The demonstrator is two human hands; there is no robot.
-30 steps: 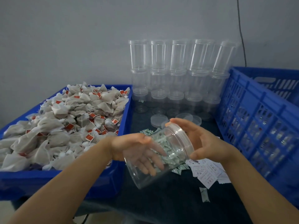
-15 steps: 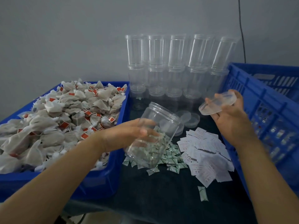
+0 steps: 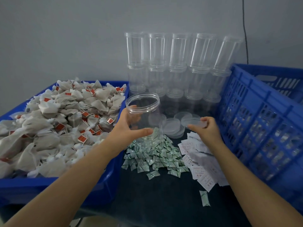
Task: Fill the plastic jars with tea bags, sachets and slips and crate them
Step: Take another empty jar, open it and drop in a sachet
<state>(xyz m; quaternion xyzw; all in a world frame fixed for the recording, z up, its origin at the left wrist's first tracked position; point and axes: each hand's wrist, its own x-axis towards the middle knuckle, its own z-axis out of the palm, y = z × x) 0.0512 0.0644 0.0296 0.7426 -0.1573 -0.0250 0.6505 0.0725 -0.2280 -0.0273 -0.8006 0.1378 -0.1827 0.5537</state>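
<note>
1. Many tea bags (image 3: pixel 54 122), white with red tags, heaped in the blue tray (image 3: pixel 57 185) at far left; heap rises above the tray rim.
2. Left hand (image 3: pixel 129 128) grips the open jar (image 3: pixel 144 118): thumb curled across the near wall low down, fingers wrapped round the far side. Jar upright, mouth up, no lid on it; its base rests on the back edge of the sachet pile. Nothing seen inside it.
3. Sachets (image 3: pixel 155 154), green and white, loose pile on the dark table (image 3: pixel 155 202), just right of the tray. One stray sachet (image 3: pixel 205 198) lies apart, nearer the camera.
4. Loose lids (image 3: pixel 173 126) lie behind the sachets; stacked empty jars (image 3: pixel 178 66), three tiers, stand against the wall (image 3: pixel 65 38).
5. Right hand (image 3: pixel 206 130) pinches a clear lid (image 3: pixel 195 122) by its rim, fingers curled over it, lid held just above the table beside the loose lids.
6. Slips (image 3: pixel 200 163), white with red print, spread under and below the right hand, touching the sachet pile.
7. Blue crate (image 3: pixel 262 128) at far right, lattice wall toward the table.
</note>
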